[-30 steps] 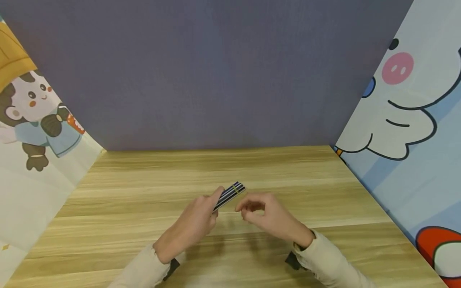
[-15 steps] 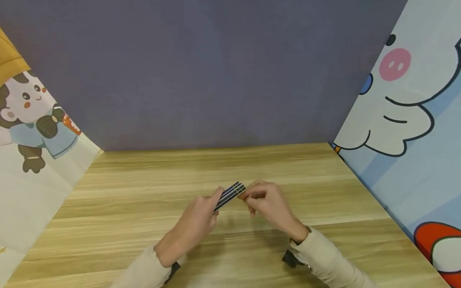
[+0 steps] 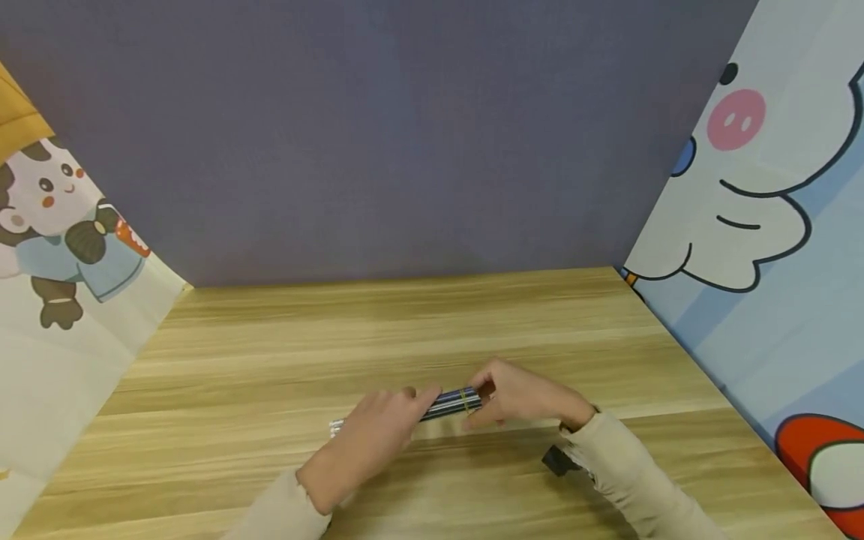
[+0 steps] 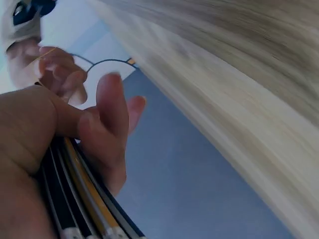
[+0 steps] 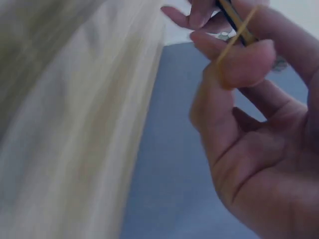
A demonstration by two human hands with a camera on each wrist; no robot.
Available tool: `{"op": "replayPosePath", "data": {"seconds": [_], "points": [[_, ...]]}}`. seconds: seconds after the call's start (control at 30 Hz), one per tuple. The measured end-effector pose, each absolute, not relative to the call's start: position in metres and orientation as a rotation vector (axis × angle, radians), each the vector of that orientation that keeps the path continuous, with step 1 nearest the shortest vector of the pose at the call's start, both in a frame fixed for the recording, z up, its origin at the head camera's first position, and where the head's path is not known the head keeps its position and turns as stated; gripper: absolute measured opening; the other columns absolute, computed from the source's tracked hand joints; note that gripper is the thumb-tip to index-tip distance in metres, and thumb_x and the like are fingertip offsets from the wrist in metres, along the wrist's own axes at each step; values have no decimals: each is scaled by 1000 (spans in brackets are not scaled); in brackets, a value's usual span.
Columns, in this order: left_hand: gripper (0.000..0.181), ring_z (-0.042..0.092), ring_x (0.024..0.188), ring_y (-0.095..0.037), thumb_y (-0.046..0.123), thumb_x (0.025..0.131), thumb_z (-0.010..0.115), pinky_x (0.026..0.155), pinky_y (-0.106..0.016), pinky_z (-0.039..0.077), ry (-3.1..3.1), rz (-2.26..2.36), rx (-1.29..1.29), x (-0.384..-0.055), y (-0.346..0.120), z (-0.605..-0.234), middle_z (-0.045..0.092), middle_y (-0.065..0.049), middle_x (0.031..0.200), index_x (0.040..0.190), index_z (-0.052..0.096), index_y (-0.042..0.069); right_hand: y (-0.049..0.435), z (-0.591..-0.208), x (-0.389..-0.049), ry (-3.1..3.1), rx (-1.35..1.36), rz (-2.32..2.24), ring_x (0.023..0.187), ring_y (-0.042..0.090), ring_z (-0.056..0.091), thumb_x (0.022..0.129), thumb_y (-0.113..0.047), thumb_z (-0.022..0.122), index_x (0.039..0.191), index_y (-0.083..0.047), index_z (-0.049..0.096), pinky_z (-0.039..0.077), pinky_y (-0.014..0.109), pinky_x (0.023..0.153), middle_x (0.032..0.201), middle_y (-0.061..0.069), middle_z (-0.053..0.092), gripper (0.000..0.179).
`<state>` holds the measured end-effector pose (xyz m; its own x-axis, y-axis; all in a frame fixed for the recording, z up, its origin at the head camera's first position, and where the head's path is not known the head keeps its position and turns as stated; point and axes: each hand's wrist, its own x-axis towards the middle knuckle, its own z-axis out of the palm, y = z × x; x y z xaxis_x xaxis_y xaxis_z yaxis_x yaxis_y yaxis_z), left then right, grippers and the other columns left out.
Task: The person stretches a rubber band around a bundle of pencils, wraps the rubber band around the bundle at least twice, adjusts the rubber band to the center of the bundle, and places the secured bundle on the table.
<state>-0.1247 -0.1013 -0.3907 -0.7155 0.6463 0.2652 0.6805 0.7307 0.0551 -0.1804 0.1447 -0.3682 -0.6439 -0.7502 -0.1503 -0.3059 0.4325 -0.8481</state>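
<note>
A bundle of pencils (image 3: 445,405), dark, striped and with silvery ends, lies in the grip of my left hand (image 3: 378,431) above the table. In the left wrist view one orange pencil (image 4: 89,191) shows among the dark ones. Around the bundle's right end sits a thin yellow rubber band (image 3: 465,399). My right hand (image 3: 523,390) is at that end, thumb and fingers on either side of it. The right wrist view shows the rubber band (image 5: 237,35) drawn taut across the right hand's curled fingers. The left palm hides the middle of the bundle.
A wood-grain table (image 3: 283,345) spreads beneath both hands. Behind it rises a grey-purple panel (image 3: 405,150). Cartoon-printed walls (image 3: 742,225) stand at the left and right sides.
The bundle has swung flatter and lower, and its silvery left ends now show. My right hand has closed in from beside the tip to the band, which it now stretches.
</note>
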Motion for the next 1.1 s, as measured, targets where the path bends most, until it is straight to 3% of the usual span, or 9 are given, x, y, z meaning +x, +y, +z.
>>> {"op": "replayPosePath", "data": {"seconds": [0.13, 0.23, 0.47, 0.63, 0.8, 1.1], "points": [[44, 42, 45, -7, 3, 85, 75, 35, -14, 29, -2648, -48, -1011, -124, -101, -394, 67, -6, 79, 118, 51, 20, 139, -359, -172, 2413, -985, -893, 50, 7, 36, 82, -35, 82, 72, -22, 65, 32, 22, 48, 62, -8, 45, 24], [45, 41, 44, -8, 5, 84, 76, 34, -17, 30, -2603, 66, -978, -124, -100, -396, 69, -5, 79, 119, 53, 22, 132, -356, -162, 2581, -1029, -731, 52, 5, 35, 80, -33, 83, 69, -25, 63, 30, 21, 48, 65, -9, 46, 24], [46, 45, 43, -10, 4, 81, 74, 34, -22, 32, -2510, 183, -842, -115, -90, -412, 60, -4, 64, 118, 56, 22, 115, -365, -137, 3024, -1198, -324, 50, 2, 38, 72, -17, 89, 71, -10, 67, 32, 14, 42, 71, -2, 51, 23], [41, 50, 43, -14, 5, 80, 74, 31, -24, 33, -2484, 130, -705, -111, -88, -410, 56, -6, 62, 112, 54, 20, 102, -369, -125, 3296, -1158, -95, 56, 9, 45, 73, 1, 82, 76, -5, 66, 36, 16, 41, 77, 5, 51, 16], [39, 46, 42, -14, 2, 82, 73, 31, -24, 31, -2560, 125, -647, -108, -87, -406, 57, -8, 63, 112, 54, 18, 96, -370, -118, 3350, -1105, -71, 57, 10, 42, 74, 9, 77, 79, -1, 65, 35, 14, 39, 78, 5, 46, 16], [26, 51, 42, -12, 9, 89, 70, 29, -23, 38, -2601, 262, -491, -92, -74, -417, 53, -9, 59, 104, 50, 11, 90, -383, -115, 3361, -1232, 131, 53, 13, 49, 71, 4, 78, 72, -2, 64, 43, 21, 37, 75, 7, 49, 15]]}}
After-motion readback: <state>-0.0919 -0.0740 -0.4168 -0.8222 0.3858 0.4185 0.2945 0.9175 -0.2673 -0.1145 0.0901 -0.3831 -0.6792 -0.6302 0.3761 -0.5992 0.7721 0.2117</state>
